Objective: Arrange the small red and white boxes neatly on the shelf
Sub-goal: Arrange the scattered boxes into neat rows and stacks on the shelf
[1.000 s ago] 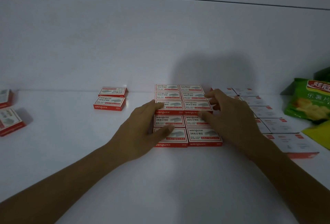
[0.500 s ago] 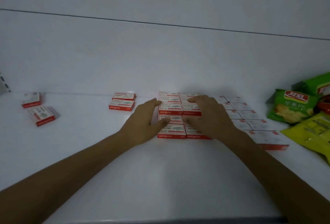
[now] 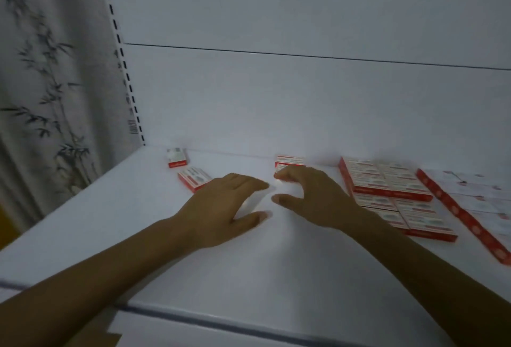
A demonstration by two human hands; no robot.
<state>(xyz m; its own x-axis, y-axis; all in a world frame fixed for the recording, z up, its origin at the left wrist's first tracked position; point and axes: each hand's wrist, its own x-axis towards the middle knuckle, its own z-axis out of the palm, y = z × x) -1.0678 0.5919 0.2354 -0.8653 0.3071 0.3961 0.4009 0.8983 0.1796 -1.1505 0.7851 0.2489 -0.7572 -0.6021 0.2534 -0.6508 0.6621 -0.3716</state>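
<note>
Two bare forearms reach in from the bottom edge over a smooth white shelf (image 3: 276,277) in dim light. The left hand (image 3: 224,208) lies palm down, fingers straight and loosely spread, holding nothing. Whether it rests on the surface or floats just above cannot be told. The right hand (image 3: 312,197) is just beside it, fingers gently arched and thumb held wide, a broad empty span. Its fingertips (image 3: 279,176) cover the front of the middle boxes (image 3: 290,160), seemingly two, one behind the other, near the back panel (image 3: 276,103). Blur hides whether they touch.

Left of the hands, a tilted box (image 3: 193,179) lies flat, its near corner hidden behind the left knuckles. Farther back, the corner box (image 3: 177,158) sits close to the back panel. Both are flat cardboard rectangles with red sides and white tops, the grey print too smeared to read.

Right of the right hand, a block (image 3: 387,180) of the same boxes is packed edge to edge in two columns, the rear ones stacked higher. The right wrist hides its near left corner. Beyond it, a white row (image 3: 470,202) of boxes with red sides runs toward the viewer and is cut off by the right edge.

The back panel is matte white with one thin dark seam across it. At the left stands a slotted upright (image 3: 124,70) bearing a small barcode label (image 3: 133,126), illegible. Past it, a wall (image 3: 41,83) printed with grey bamboo is blurred.
</note>
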